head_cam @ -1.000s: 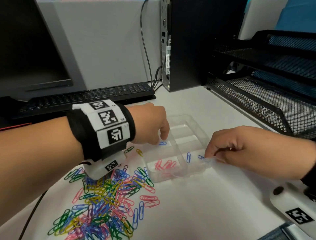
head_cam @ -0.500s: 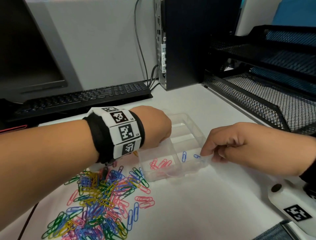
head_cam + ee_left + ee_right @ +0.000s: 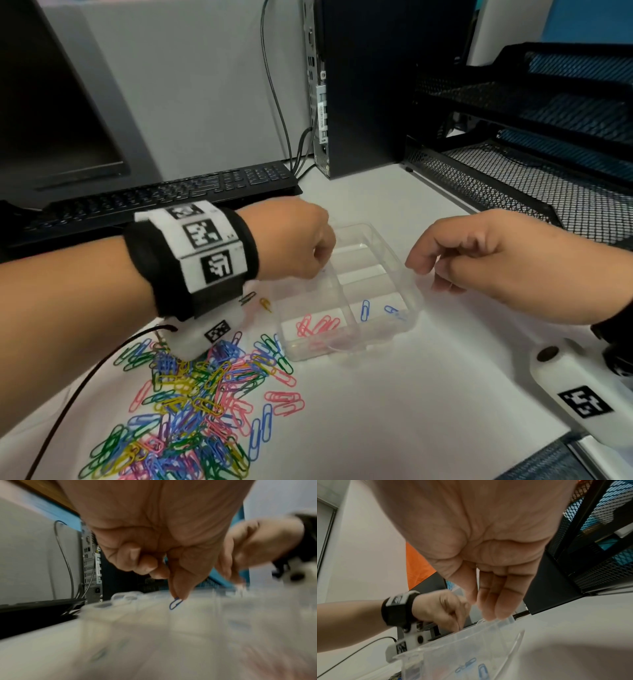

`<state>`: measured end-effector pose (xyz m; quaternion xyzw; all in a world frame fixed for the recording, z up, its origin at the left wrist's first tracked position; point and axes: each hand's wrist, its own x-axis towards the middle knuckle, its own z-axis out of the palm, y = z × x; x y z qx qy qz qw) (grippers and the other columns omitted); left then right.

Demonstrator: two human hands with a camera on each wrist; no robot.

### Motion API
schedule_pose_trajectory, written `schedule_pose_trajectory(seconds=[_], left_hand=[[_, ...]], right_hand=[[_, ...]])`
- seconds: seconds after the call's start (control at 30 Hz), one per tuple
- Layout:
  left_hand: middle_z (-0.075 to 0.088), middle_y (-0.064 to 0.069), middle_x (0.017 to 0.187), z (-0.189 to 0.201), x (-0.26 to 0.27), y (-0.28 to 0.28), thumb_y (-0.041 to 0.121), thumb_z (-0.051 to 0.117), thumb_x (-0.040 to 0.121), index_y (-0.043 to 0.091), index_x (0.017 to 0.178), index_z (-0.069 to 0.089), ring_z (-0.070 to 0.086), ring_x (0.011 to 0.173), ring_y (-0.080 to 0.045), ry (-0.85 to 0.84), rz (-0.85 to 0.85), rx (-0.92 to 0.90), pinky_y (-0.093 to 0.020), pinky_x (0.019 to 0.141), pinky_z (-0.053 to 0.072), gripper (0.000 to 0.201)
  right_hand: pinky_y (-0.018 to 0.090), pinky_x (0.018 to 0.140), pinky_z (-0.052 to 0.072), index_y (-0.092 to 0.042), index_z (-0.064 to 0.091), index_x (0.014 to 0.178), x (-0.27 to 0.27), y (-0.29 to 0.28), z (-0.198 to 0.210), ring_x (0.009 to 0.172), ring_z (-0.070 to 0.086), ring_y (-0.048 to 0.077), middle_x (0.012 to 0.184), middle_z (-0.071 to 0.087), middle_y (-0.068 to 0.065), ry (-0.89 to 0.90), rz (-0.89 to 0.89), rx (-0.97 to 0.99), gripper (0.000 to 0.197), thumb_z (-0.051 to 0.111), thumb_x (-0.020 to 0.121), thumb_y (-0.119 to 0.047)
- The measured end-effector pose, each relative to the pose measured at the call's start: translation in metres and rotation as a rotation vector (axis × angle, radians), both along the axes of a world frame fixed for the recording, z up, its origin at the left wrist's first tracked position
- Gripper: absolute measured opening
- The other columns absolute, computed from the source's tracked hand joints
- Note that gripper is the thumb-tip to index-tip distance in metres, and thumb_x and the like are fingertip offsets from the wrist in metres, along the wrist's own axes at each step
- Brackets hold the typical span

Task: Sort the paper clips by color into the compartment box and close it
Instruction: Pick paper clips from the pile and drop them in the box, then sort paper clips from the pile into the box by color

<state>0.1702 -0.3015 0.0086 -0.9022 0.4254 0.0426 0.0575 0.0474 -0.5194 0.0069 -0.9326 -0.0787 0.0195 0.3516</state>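
Thumb and forefinger of my left hand (image 3: 154,536) pinch a blue clip (image 3: 175,603) over the box (image 3: 409,274) at frame centre, probably bound for its blue compartment, while my right hand (image 3: 507,260) hangs loose, holding nothing, at the rim.

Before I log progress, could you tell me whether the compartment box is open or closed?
Open: the compartment box shows no lid over its compartments, and pink clips and blue clips lie exposed inside.
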Motion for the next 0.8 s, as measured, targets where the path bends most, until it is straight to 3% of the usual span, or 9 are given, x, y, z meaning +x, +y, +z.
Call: schedule_pose_trajectory(seconds=[0.07,0.13,0.27,0.37,0.47,0.57,0.67,0.73,0.8], left_hand=[[0.062,0.009,0.078,0.014,-0.005,-0.004,0.026,0.067,0.08,0.024,0.078,0.071,0.058,0.071,-0.007,0.095,-0.014,-0.196,-0.024,0.067,0.048,0.005],[0.065,0.009,0.074,0.022,-0.013,-0.014,0.025,0.071,0.079,0.023,0.076,0.072,0.059,0.066,-0.001,0.174,-0.029,-0.311,-0.012,0.061,0.043,0.003],[0.059,0.021,0.063,0.03,-0.02,-0.019,0.023,0.068,0.083,0.03,0.087,0.075,0.053,0.06,0.012,0.188,-0.019,-0.349,0.0,0.055,0.036,0.01],[0.061,0.023,0.063,0.041,-0.016,0.005,0.02,0.066,0.084,0.03,0.086,0.074,0.056,0.061,0.008,0.165,0.056,-0.365,-0.008,0.06,0.042,0.012],[0.066,0.013,0.068,0.042,-0.019,0.042,0.02,0.067,0.083,0.027,0.079,0.07,0.058,0.059,-0.002,0.172,0.126,-0.316,-0.022,0.062,0.048,0.009],[0.065,0.012,0.066,0.033,-0.034,0.074,0.024,0.068,0.079,0.026,0.075,0.067,0.055,0.057,-0.003,0.19,0.145,-0.208,-0.022,0.059,0.046,0.005],[0.065,0.014,0.068,0.018,-0.05,0.092,0.028,0.07,0.078,0.025,0.077,0.067,0.056,0.059,0.0,0.242,0.15,-0.116,-0.021,0.06,0.047,0.004],[0.065,0.01,0.067,0.008,-0.057,0.097,0.027,0.07,0.079,0.023,0.077,0.066,0.056,0.06,-0.001,0.289,0.147,-0.067,-0.018,0.059,0.045,0.006],[0.061,0.01,0.066,0.0,-0.06,0.098,0.029,0.07,0.08,0.025,0.077,0.063,0.054,0.06,-0.001,0.293,0.133,-0.035,-0.017,0.061,0.042,0.008]], right_hand=[[0.041,0.077,0.056,-0.034,0.071,0.089,0.0,0.001,-0.001,0.076,0.068,0.007,0.088,0.07,-0.015,-0.026,0.011,-0.037,0.032,0.055,0.086,-0.007],[0.035,0.076,0.054,-0.036,0.07,0.089,-0.001,0.005,-0.002,0.077,0.066,0.007,0.089,0.068,-0.017,-0.059,0.046,-0.082,0.024,0.057,0.084,-0.017],[0.015,0.068,0.042,-0.034,0.069,0.092,-0.007,0.023,-0.005,0.078,0.057,0.004,0.089,0.061,-0.017,-0.136,0.214,-0.268,0.01,0.063,0.086,-0.03],[0.021,0.068,0.042,-0.03,0.062,0.088,-0.005,0.03,-0.016,0.075,0.052,0.005,0.085,0.055,-0.014,-0.206,0.27,-0.526,0.01,0.054,0.088,-0.037],[0.025,0.065,0.043,-0.028,0.057,0.084,0.002,0.03,-0.02,0.072,0.051,0.006,0.081,0.053,-0.013,-0.236,0.23,-0.646,0.007,0.054,0.089,-0.031],[0.019,0.061,0.037,-0.029,0.057,0.082,0.009,0.032,-0.011,0.07,0.05,0.001,0.08,0.052,-0.015,-0.195,0.196,-0.689,0.007,0.055,0.089,-0.029],[0.019,0.053,0.034,-0.03,0.055,0.082,-0.001,0.048,-0.001,0.065,0.049,0.004,0.082,0.05,-0.014,-0.298,0.16,-0.72,0.008,0.051,0.087,-0.034],[0.022,0.056,0.039,-0.03,0.056,0.083,-0.015,0.073,0.006,0.066,0.05,0.006,0.081,0.052,-0.015,-0.302,0.256,-0.613,0.012,0.048,0.084,-0.039],[0.018,0.065,0.038,-0.03,0.056,0.092,-0.026,0.099,0.004,0.07,0.047,0.002,0.082,0.054,-0.016,-0.196,0.395,-0.518,0.02,0.046,0.083,-0.045]])
